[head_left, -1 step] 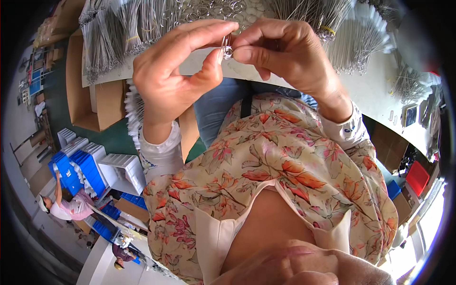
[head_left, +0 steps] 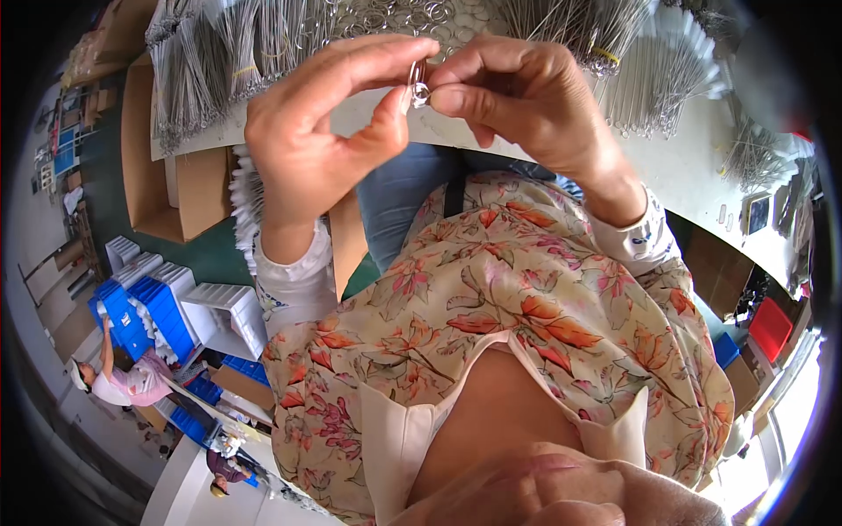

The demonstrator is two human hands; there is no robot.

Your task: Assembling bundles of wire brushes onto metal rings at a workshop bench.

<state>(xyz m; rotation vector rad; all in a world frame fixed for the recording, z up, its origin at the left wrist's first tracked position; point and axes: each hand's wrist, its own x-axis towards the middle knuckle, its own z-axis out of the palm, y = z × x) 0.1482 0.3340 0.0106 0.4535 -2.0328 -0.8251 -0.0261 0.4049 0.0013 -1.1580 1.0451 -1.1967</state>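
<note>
My left hand (head_left: 320, 131) is raised near the table's front edge, with a shiny metal ring (head_left: 416, 73), seen nearly edge-on, between its thumb and forefinger. A smaller round metal loop (head_left: 421, 95) sits at the ring's lower end. From the other side, my right hand (head_left: 526, 96) is closed in a pinch, its thumb tip against the small loop. Whether the right fingers also hold a wire is hidden. Behind my hands, a heap of loose metal rings (head_left: 421, 15) lies on the white table (head_left: 693, 175).
Bundles of thin metal wires (head_left: 197, 83) lie on the table's left, more wire bundles (head_left: 667, 70) on its right. A cardboard box (head_left: 197, 197) stands left below the table edge. Blue and white crates (head_left: 162, 302) and a co-worker in pink (head_left: 140, 377) are farther left.
My left hand has shifted very slightly to the left, and the ring between my hands has tilted a little. The grips look the same.
</note>
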